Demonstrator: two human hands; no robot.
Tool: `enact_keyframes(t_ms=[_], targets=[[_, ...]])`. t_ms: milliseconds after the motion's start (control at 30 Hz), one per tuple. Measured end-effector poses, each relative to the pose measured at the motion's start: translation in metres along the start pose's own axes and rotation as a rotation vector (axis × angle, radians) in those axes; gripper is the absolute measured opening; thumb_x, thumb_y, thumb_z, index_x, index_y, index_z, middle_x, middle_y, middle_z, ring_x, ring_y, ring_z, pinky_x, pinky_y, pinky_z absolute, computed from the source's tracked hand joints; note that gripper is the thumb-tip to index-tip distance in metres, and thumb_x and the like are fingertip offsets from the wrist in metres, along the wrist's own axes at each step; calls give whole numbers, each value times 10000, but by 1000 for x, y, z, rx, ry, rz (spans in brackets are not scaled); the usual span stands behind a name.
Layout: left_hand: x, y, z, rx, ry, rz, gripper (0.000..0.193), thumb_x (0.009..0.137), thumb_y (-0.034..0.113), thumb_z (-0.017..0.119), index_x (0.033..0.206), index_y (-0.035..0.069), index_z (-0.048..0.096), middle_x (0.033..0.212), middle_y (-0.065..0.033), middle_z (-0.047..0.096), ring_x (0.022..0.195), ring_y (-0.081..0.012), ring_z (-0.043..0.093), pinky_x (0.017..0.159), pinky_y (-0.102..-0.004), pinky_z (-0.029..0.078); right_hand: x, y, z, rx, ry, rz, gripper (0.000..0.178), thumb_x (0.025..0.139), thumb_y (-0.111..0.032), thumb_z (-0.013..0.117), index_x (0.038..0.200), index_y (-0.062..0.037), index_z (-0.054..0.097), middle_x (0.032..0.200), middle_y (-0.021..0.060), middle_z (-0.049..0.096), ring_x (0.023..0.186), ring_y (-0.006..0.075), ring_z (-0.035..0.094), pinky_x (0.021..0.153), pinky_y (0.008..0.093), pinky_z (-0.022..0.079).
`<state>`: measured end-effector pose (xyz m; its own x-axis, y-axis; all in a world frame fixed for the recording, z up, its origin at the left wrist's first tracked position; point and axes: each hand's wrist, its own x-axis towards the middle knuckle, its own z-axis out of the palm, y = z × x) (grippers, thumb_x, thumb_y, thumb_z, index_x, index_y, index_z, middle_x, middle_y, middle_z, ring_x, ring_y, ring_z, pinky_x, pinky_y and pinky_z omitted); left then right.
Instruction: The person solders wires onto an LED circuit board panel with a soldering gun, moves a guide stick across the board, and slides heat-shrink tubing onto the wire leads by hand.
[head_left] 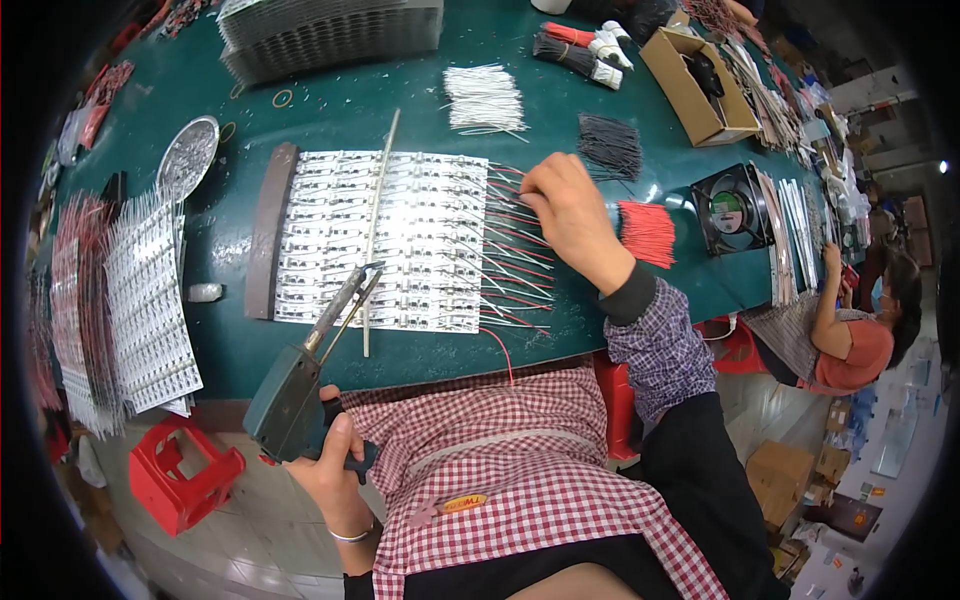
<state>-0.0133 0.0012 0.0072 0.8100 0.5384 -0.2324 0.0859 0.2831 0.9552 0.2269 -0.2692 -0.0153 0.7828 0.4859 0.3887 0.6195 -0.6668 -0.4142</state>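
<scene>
My left hand (335,465) is wrapped around the handle of a dark green soldering gun (290,395), its thin metal tip reaching over a white circuit board panel (430,240). Rows of small dark components cover the panel, and red, white and black wires (520,270) stick out past its right side. A thin pale rod (382,190) lies across the panel, and a brown strip (270,235) borders its left end. At the panel's upper right, my right hand (575,215) has thumb and forefinger pinched at a wire; the fingertips partly hide it.
Cut white wires (485,98), black wires (608,147) and red wires (646,233) lie in piles. A black fan (733,210) stands right, below a cardboard box (700,90). Wired panels (150,300) and a round metal dish (188,158) are left. A co-worker (850,330) sits far right.
</scene>
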Motion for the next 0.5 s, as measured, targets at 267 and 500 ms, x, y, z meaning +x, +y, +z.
enact_keyframes(t_ms=[267,500], targets=[[-6,0,4,-16,-33,-53,436,798,-109,626,1221,-80,529,1081,-177,643,538,-114,539,450,-236,433,-21,-73,5,303,101,-80,125,770,22,679,871,-33,631,822,104,603,785,297,597,678,387,484],[-17,-5,3,110,-53,-118,386,791,-109,623,1171,-74,563,934,-136,642,510,-110,518,433,-223,394,-36,-89,29,245,-2,-112,185,725,62,700,875,-38,655,830,75,606,771,263,586,657,364,487]])
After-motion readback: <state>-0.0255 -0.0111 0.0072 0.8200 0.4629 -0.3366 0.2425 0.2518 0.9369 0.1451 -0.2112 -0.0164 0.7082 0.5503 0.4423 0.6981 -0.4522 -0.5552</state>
